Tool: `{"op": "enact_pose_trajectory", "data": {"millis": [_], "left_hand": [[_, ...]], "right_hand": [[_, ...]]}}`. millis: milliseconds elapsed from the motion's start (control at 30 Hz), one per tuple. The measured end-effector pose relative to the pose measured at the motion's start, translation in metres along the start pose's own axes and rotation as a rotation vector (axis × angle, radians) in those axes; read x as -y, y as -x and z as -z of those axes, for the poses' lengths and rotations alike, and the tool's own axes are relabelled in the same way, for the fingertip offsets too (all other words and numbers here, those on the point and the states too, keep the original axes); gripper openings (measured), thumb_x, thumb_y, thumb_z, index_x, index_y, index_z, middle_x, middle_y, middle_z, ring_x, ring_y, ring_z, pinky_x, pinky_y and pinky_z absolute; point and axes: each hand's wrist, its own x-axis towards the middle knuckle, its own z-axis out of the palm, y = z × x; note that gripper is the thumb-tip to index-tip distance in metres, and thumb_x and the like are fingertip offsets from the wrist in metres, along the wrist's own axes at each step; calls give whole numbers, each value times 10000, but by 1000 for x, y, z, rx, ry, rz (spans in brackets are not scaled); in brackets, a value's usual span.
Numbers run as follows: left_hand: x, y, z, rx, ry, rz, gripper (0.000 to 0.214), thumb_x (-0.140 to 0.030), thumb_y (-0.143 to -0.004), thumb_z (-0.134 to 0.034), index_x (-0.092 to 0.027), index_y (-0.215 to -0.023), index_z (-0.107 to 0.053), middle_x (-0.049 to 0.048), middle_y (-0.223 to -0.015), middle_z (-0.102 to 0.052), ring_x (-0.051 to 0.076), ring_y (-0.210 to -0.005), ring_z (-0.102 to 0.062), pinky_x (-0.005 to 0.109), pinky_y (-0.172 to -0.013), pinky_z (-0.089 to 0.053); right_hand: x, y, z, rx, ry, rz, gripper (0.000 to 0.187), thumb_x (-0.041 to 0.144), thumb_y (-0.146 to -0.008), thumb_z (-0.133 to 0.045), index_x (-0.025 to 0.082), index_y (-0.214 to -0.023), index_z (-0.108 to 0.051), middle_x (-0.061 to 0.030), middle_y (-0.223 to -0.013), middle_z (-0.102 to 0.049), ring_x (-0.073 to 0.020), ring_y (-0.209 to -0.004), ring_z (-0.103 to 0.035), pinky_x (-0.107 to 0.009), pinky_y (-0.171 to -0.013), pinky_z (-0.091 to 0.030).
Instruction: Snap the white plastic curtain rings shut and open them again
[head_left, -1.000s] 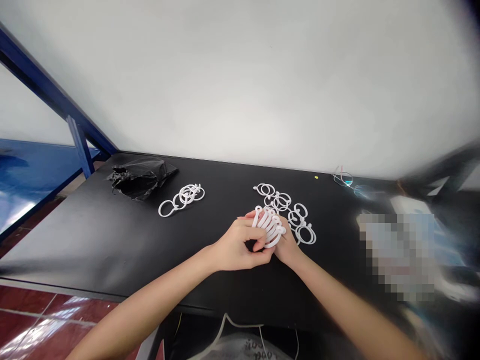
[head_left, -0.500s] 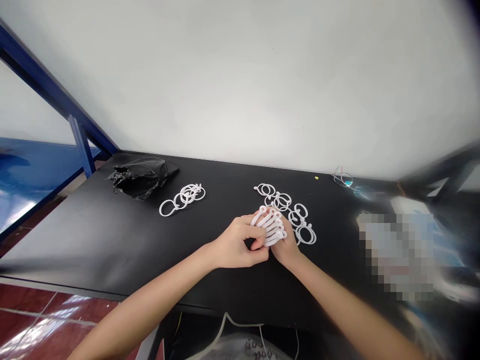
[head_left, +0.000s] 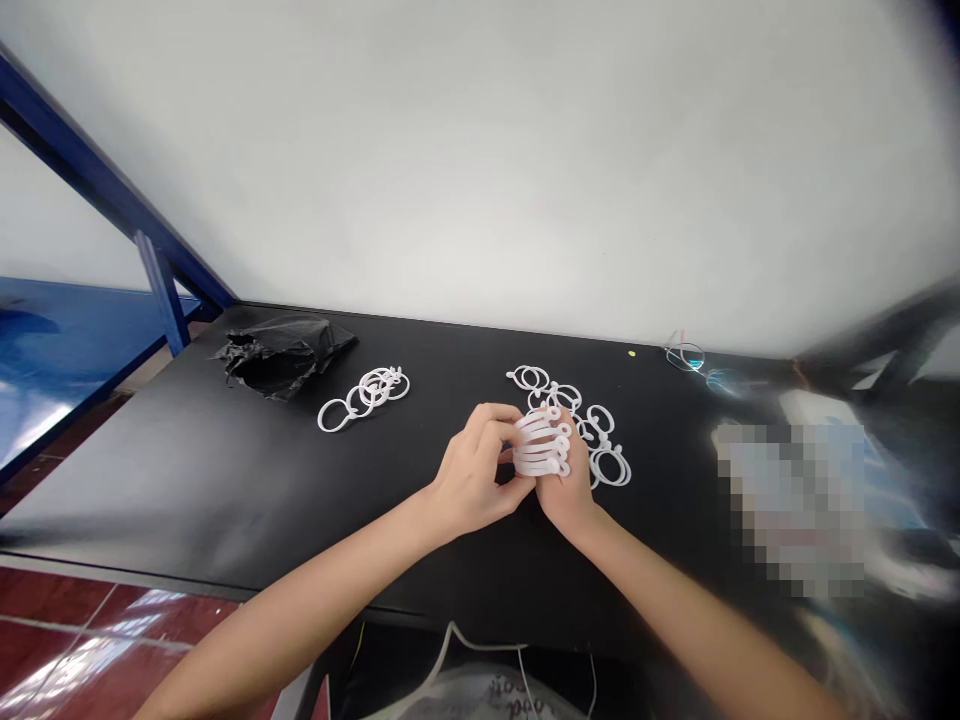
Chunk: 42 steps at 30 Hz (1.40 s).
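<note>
A stack of several white plastic curtain rings [head_left: 536, 450], each with a small eyelet, is held between my two hands above the table. My left hand [head_left: 476, 475] is closed on the stack's left side, with fingers over the top and thumb below. From the right, my right hand [head_left: 570, 495] supports the same rings; its fingers are partly hidden behind them. Just beyond the right hand lies a loose spread of more white curtain rings [head_left: 611, 466]. A smaller overlapping group of white rings [head_left: 334, 415] rests further left on the table.
A crumpled, torn black plastic bag [head_left: 281, 355] lies at the back left of the black table [head_left: 225, 470]. Eyeglasses [head_left: 685, 357] sit near the wall at the back right. A blurred pale package [head_left: 795, 510] is at the right. A blue metal frame [head_left: 161, 290] stands at left.
My left hand has shifted its grip, with its fingers now raised over the top of the stack. The held rings have turned more level and lie closer together.
</note>
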Motion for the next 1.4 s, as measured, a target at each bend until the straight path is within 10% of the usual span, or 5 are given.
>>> {"op": "enact_pose_trajectory", "data": {"millis": [167, 667, 1033, 1400], "left_hand": [[2, -2, -4, 154, -282, -57, 548, -118, -830, -448, -92, -1357, -301, 215, -1248, -548, 298, -1101, -558, 409, -813, -527], [20, -5, 3, 103, -260, 89, 340, -133, -882, -385, -143, -1218, -430, 119, -1049, -691, 216, -848, -671, 332, -744, -487], [17, -2, -1, 172, -22, 332, 445, -120, -858, -477, -189, -1292, -407, 125, -1292, -593, 234, -1120, -614, 376, -894, -518], [17, -4, -1, 273, -358, 141, 286, -107, -911, -388, -153, -1181, -467, 196, -1393, -497, 228, -906, -685, 332, -681, -546]], "right_hand": [[-4, -1, 1, 0, 142, 81, 86, 176, -848, -492, 235, -890, -446, 26, -718, -582, -149, -581, -568, -263, -522, -444], [3, 5, -12, 148, -24, -37, 467, 155, -883, -505, 217, -1331, -390, -81, -1031, -684, -210, -870, -683, -351, -770, -561], [3, 9, -9, 213, 410, 79, 749, 94, -850, -414, 179, -1529, -110, -140, -1036, -690, -284, -825, -700, -433, -697, -577], [-1, 8, -11, 236, 554, 145, 861, 40, -781, -395, 137, -1537, 4, -145, -985, -692, -280, -742, -681, -400, -600, -562]]}}
